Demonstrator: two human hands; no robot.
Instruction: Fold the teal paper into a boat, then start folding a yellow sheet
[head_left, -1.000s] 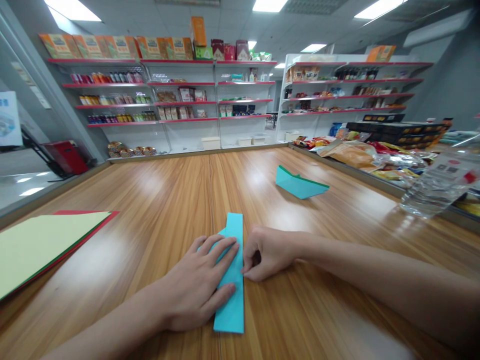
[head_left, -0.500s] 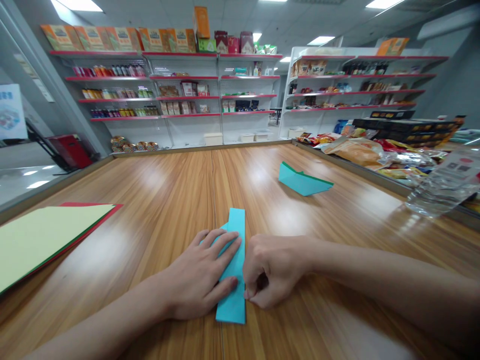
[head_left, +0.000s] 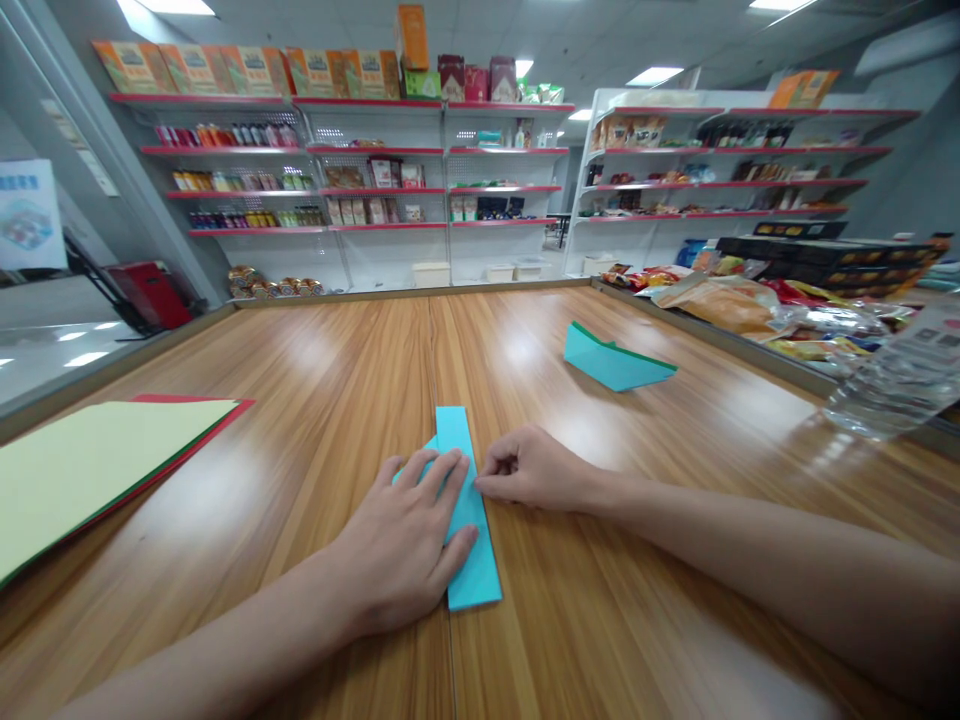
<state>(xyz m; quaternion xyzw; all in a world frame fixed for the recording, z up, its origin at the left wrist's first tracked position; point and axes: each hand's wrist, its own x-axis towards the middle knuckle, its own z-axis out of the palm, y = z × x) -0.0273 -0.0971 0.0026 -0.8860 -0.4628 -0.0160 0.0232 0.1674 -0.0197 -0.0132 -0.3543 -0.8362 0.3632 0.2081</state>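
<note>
A folded strip of light-blue paper lies lengthwise in front of me, with an angled blue flap showing at its left side. My left hand rests flat on it, fingers spread and thumb across its lower part. At the paper's right edge my right hand is curled closed, its thumb and fingertips touching or almost touching that edge. Nothing shows inside the curled fingers. Farther off to the right stands a folded blue paper boat shape with a green upper edge.
Pale-yellow, green and red paper sheets are stacked at the left. A clear plastic bottle lies tilted at the right, beside packaged snacks beyond the table's rim. Stocked shelves line the back.
My right hand has moved away from me along the strip's right edge. The strip has turned slightly, its far end now farther left. My left hand still lies on it.
</note>
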